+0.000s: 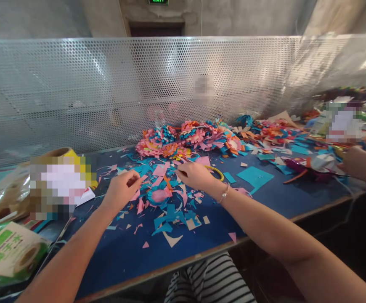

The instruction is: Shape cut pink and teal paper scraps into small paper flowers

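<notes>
My left hand (123,188) hovers over pink and teal paper scraps (167,206) strewn on the blue table (120,252); its fingers are curled together in a pinch, and what they hold is too small to make out. My right hand (195,174) rests on the scraps with fingers bent and pressed down near a pink piece (160,170). A bracelet sits on that wrist. Yellow-handled scissors (216,171) lie just behind the right hand. A round teal and pink paper flower (158,196) lies between my hands.
A heap of finished paper flowers (186,139) lies at the back against a perforated metal screen (139,84). Another person's hand (358,162) works at the right among more scraps. A tape roll (59,152) and wrapped rolls (9,252) sit at the left.
</notes>
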Action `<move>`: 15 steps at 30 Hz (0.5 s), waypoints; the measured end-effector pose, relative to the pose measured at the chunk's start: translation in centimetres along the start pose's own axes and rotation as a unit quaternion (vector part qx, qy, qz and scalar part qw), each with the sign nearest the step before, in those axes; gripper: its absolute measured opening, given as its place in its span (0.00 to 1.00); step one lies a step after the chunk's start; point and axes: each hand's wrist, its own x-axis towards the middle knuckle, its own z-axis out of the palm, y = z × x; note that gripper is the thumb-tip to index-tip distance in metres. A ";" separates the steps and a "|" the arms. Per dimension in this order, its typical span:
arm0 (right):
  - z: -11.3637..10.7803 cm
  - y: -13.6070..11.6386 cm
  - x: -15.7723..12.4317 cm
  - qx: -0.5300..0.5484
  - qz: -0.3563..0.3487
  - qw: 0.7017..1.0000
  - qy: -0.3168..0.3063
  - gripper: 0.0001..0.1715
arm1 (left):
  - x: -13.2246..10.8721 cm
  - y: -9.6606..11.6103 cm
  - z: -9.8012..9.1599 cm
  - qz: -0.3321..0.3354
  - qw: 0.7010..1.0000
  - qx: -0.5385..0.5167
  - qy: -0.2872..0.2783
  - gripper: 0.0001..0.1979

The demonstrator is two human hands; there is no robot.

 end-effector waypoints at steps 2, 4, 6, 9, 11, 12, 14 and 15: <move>0.5 0.5 0.2 0.020 0.023 0.999 -0.016 0.12 | 0.0 -0.6 0.0 0.035 0.997 0.066 -0.010 0.10; 1.4 0.9 0.2 0.051 -0.001 0.999 0.007 0.11 | -0.3 -0.8 0.6 0.070 0.994 0.072 -0.039 0.12; 2.2 1.0 0.2 0.065 -0.047 0.996 0.039 0.16 | -0.8 -0.5 1.1 0.129 0.986 0.064 -0.087 0.12; 2.7 0.5 0.0 0.085 -0.126 0.987 0.048 0.15 | -1.5 0.5 1.1 0.216 0.963 0.101 -0.124 0.09; 2.5 -0.2 -0.1 0.113 -0.182 0.976 0.036 0.15 | -1.8 1.2 0.4 0.238 0.962 0.112 -0.074 0.10; 2.4 -0.6 -0.2 0.122 -0.210 0.970 0.025 0.17 | -1.9 1.4 0.0 0.239 0.964 0.106 -0.045 0.10; 2.2 -1.1 -0.5 0.111 -0.263 0.958 -0.015 0.18 | -2.0 1.7 -0.5 0.237 0.966 0.091 -0.041 0.10; 2.1 -1.3 -0.6 0.094 -0.282 0.954 -0.044 0.18 | -2.0 1.8 -0.5 0.234 0.965 0.093 -0.071 0.10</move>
